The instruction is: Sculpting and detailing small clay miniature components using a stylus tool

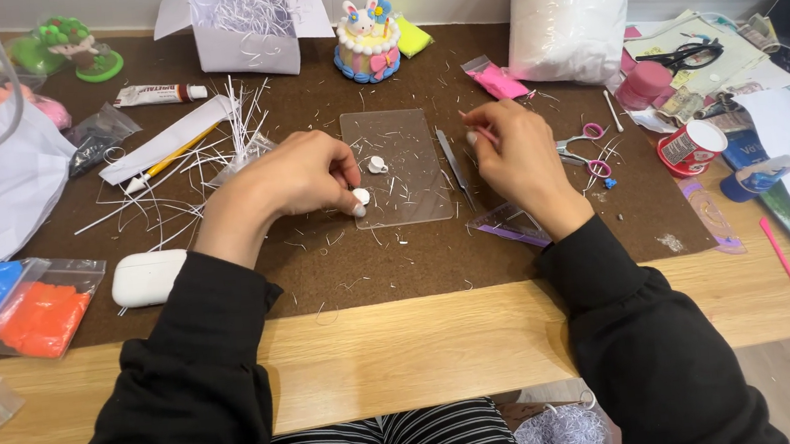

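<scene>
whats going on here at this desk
A person in black sleeves sits at a craft desk. Their left hand pinches a small white clay piece at the edge of a clear plastic sheet, where another white piece lies. Their right hand holds a thin pink tool. Paper shreds litter the brown mat.

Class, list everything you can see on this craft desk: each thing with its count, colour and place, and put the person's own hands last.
Clear sheet: one, transparent, desk centre.
Small clay piece: one, white, on the sheet.
Metal tool: one, grey, at the sheet's right edge.
Paper shreds: many, white, scattered left of centre.
Cake figure: one, pastel with a bunny on top, at the back.
Open box: one, white, holding shreds, at the back.
Clay bags: orange and blue, left edge.
Earbud case: one, white, front left.
Scissors: two, pink-handled, right of centre.
Left hand: pinching a white clay ball.
Right hand: holding a thin pink stick.
</scene>
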